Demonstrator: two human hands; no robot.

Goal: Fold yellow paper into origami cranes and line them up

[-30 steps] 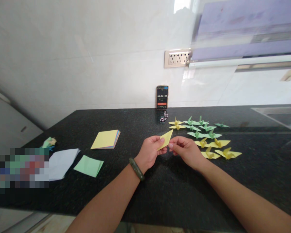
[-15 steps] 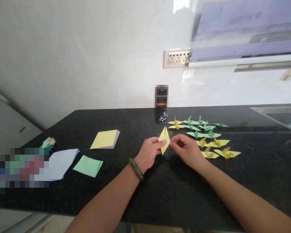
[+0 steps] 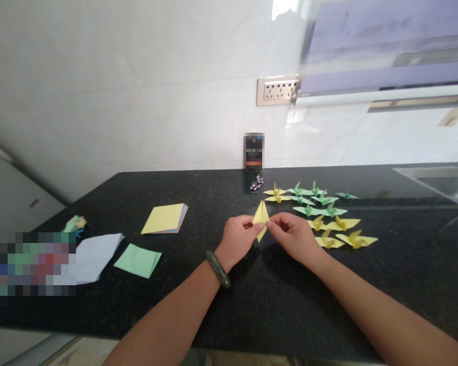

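A yellow sheet of origami paper, folded into a narrow diamond with a split upper tip, is held upright above the dark counter. My left hand, with a dark bangle at the wrist, pinches its left side, thumb across the front. From the other side my right hand grips the diamond's right edge between thumb and fingertips. Just beyond and to the right stand folded paper cranes: several yellow ones and several green ones.
On the black counter to the left lie a stack of coloured paper, a folded green sheet and white paper. A phone-like object leans on the wall, a beaded strap before it. A sunken metal-edged area is far right.
My left thumb has moved lower on the yellow paper. The right fingertips, beside its edge before, now grip it, and the diamond has tilted and shifted slightly right.
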